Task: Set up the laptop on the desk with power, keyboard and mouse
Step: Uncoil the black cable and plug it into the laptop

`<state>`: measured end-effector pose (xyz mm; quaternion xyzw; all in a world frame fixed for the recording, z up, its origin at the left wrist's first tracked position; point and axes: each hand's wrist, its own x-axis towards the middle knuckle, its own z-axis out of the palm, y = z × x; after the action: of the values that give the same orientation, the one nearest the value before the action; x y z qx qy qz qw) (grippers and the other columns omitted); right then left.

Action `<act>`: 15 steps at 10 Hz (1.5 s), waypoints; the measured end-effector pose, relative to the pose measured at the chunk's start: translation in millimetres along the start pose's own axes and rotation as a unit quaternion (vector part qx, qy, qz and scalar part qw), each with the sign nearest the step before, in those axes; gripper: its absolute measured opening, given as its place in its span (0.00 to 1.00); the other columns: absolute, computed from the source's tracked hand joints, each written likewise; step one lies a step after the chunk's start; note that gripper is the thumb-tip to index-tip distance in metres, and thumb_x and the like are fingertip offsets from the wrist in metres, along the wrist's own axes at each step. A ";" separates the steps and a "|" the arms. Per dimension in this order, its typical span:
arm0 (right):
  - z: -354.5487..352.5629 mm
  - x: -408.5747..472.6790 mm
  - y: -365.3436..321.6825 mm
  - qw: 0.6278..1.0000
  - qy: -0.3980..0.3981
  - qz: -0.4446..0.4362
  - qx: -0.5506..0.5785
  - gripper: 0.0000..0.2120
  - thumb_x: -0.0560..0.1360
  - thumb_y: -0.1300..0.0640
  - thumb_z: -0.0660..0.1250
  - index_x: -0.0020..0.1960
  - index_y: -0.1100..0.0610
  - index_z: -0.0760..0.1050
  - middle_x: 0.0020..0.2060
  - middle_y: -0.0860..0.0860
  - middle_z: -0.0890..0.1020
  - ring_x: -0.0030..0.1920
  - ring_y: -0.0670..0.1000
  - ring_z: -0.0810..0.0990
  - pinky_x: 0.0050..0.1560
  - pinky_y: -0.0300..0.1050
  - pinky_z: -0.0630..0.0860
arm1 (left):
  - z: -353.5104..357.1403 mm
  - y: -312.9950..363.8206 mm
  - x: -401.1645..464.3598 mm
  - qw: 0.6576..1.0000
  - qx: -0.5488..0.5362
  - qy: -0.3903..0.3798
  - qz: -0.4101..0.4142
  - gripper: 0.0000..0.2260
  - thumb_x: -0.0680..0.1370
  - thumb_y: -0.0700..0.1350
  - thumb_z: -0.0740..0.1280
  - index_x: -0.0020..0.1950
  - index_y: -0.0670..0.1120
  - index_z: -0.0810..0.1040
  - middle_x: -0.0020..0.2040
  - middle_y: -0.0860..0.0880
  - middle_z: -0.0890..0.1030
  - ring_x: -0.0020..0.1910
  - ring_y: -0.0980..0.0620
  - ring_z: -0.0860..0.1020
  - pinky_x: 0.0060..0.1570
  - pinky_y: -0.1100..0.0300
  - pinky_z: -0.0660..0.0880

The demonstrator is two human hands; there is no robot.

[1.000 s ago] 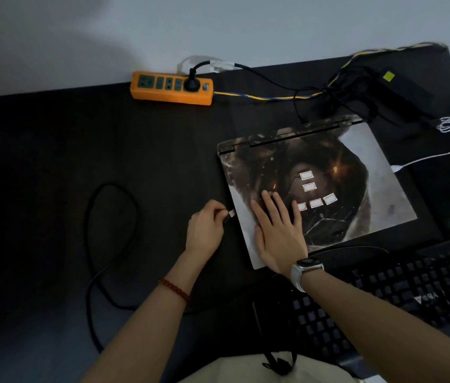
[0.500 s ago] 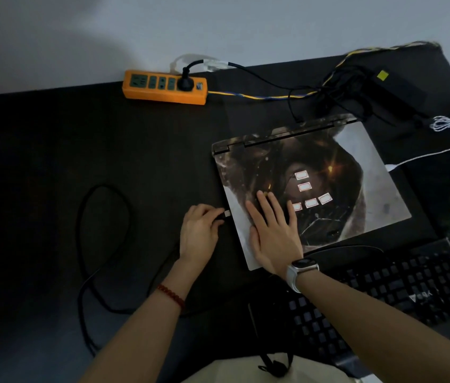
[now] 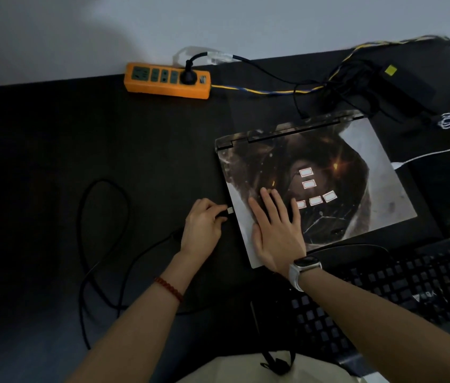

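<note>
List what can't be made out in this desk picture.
- Head view: the port on the laptop side is out of sight below the lid edge; whether the plug pinched by the left hand is in, unclear.
- The keyboard is cut by the right edge and crossed by the right arm.
- No mouse can be made out in the dark.
- The power strip switch is too small.

The laptop (image 3: pixel 329 183) lies closed on the counter (image 3: pixel 107 150). Behind it to the left sits the power strip (image 3: pixel 167 81); behind it to the right, the charger (image 3: pixel 409 84). The keyboard (image 3: pixel 400 297) lies in front of it, the looped cable (image 3: pixel 99 244) to its left.
</note>
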<state>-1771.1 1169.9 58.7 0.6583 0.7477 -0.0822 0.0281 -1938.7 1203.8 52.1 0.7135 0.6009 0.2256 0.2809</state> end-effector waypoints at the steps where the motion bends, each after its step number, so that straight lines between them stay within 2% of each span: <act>1: 0.4 -0.6 0.4 1.000 0.003 -0.002 0.003 0.25 0.75 0.49 0.52 0.71 0.52 0.61 0.72 0.55 0.66 0.73 0.56 0.62 0.69 0.63 0.58 | 0.7 3.0 -2.1 1.000 0.024 0.000 -0.004 0.11 0.71 0.35 0.69 0.53 0.39 0.80 0.45 0.41 0.78 0.45 0.45 0.76 0.46 0.56 0.75; 2: -1.7 -0.6 -0.7 1.000 0.008 -0.002 0.007 0.24 0.74 0.49 0.53 0.70 0.52 0.63 0.71 0.55 0.67 0.72 0.57 0.64 0.69 0.64 0.59 | -2.4 5.1 2.7 0.996 0.072 -0.047 -0.034 0.11 0.75 0.41 0.66 0.57 0.44 0.75 0.54 0.45 0.76 0.49 0.48 0.76 0.47 0.57 0.72; 3: -3.7 -1.0 -0.9 1.000 0.011 -0.001 0.007 0.24 0.74 0.50 0.53 0.70 0.52 0.64 0.71 0.55 0.67 0.72 0.56 0.64 0.69 0.64 0.59 | -9.1 6.0 10.4 0.986 0.116 -0.109 -0.047 0.14 0.77 0.44 0.63 0.62 0.45 0.72 0.59 0.45 0.72 0.48 0.45 0.77 0.42 0.55 0.72; 4: -5.5 -1.5 -1.9 1.000 0.010 0.001 0.006 0.24 0.74 0.50 0.53 0.70 0.52 0.64 0.71 0.55 0.67 0.72 0.56 0.64 0.69 0.64 0.60 | -20.4 5.2 16.3 0.980 0.141 -0.135 -0.030 0.11 0.78 0.44 0.62 0.59 0.44 0.74 0.55 0.44 0.72 0.46 0.44 0.77 0.41 0.54 0.73; 5: -5.7 -2.0 -3.0 1.000 0.011 0.004 0.009 0.24 0.74 0.50 0.53 0.70 0.52 0.65 0.71 0.55 0.67 0.72 0.56 0.64 0.69 0.63 0.59 | -30.2 -4.8 17.0 0.981 0.156 -0.109 -0.037 0.09 0.78 0.45 0.60 0.56 0.46 0.76 0.49 0.44 0.80 0.44 0.45 0.79 0.42 0.52 0.76; 6: -6.7 -2.1 -2.7 1.000 0.010 0.005 0.007 0.24 0.74 0.50 0.52 0.70 0.52 0.65 0.71 0.55 0.68 0.72 0.56 0.64 0.70 0.63 0.59 | -28.3 -9.3 14.5 0.986 0.113 -0.118 -0.045 0.17 0.80 0.50 0.57 0.67 0.46 0.70 0.55 0.43 0.79 0.52 0.46 0.77 0.50 0.54 0.73; 7: -6.8 -2.4 -3.3 1.000 0.006 0.006 0.004 0.25 0.74 0.49 0.52 0.70 0.52 0.64 0.71 0.55 0.67 0.72 0.56 0.64 0.70 0.63 0.59 | -17.9 -12.2 6.2 0.985 0.036 -0.158 -0.063 0.20 0.81 0.47 0.54 0.72 0.42 0.60 0.59 0.41 0.73 0.58 0.45 0.72 0.57 0.57 0.68; 8: -6.8 -1.8 -3.2 1.000 0.009 0.006 0.009 0.24 0.74 0.50 0.53 0.69 0.53 0.65 0.71 0.55 0.68 0.72 0.56 0.64 0.69 0.64 0.60 | -12.3 -13.7 1.5 0.993 0.029 -0.105 -0.050 0.17 0.80 0.43 0.58 0.68 0.41 0.68 0.55 0.41 0.75 0.55 0.46 0.73 0.55 0.61 0.66; 9: -6.7 -1.4 -3.7 1.000 0.010 0.006 0.013 0.24 0.74 0.50 0.52 0.69 0.53 0.65 0.71 0.55 0.68 0.72 0.56 0.64 0.69 0.64 0.60 | -7.0 -9.5 -3.5 0.997 0.017 -0.077 -0.010 0.14 0.78 0.40 0.62 0.63 0.41 0.74 0.54 0.41 0.76 0.54 0.46 0.71 0.57 0.61 0.66; 10: -5.9 -1.2 -3.3 1.000 0.013 0.005 0.011 0.24 0.74 0.50 0.53 0.69 0.53 0.65 0.71 0.55 0.68 0.72 0.56 0.64 0.69 0.64 0.59 | -3.3 -6.4 -7.1 0.999 -0.004 -0.050 -0.013 0.14 0.77 0.38 0.63 0.62 0.40 0.75 0.54 0.39 0.75 0.54 0.44 0.72 0.59 0.52 0.69; 11: -5.7 -1.3 -2.8 1.000 0.013 0.002 0.008 0.24 0.74 0.50 0.53 0.69 0.53 0.65 0.71 0.55 0.67 0.72 0.56 0.64 0.69 0.64 0.60 | 0.8 -5.0 -8.2 0.999 -0.003 -0.035 -0.020 0.15 0.77 0.38 0.64 0.63 0.40 0.74 0.51 0.39 0.76 0.52 0.43 0.73 0.57 0.54 0.67; 13: -5.3 -1.2 -2.2 1.000 0.013 0.001 0.012 0.24 0.74 0.50 0.53 0.69 0.53 0.65 0.71 0.55 0.67 0.72 0.57 0.64 0.69 0.64 0.60 | 2.4 -4.3 -7.8 0.998 -0.038 -0.001 -0.051 0.13 0.76 0.40 0.65 0.61 0.42 0.76 0.53 0.43 0.79 0.55 0.47 0.74 0.56 0.60 0.65; 14: -4.4 -0.8 -2.1 1.000 0.011 0.001 0.011 0.24 0.74 0.50 0.52 0.69 0.53 0.65 0.71 0.55 0.67 0.72 0.57 0.64 0.69 0.64 0.60 | 2.6 -3.4 -8.7 0.999 -0.033 0.003 -0.043 0.11 0.76 0.40 0.65 0.57 0.42 0.77 0.52 0.43 0.80 0.54 0.46 0.74 0.55 0.58 0.65; 15: -3.4 -0.8 -2.2 1.000 0.013 0.002 0.011 0.24 0.74 0.50 0.53 0.69 0.52 0.65 0.71 0.55 0.67 0.72 0.56 0.64 0.69 0.64 0.60 | 1.9 -3.8 -8.7 0.999 -0.017 0.002 -0.031 0.12 0.75 0.39 0.66 0.58 0.41 0.78 0.51 0.41 0.78 0.53 0.44 0.73 0.56 0.56 0.67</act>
<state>-1773.0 1169.4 62.3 0.6613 0.7455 -0.0824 0.0114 -1941.8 1195.4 48.3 0.6894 0.6193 0.2284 0.2984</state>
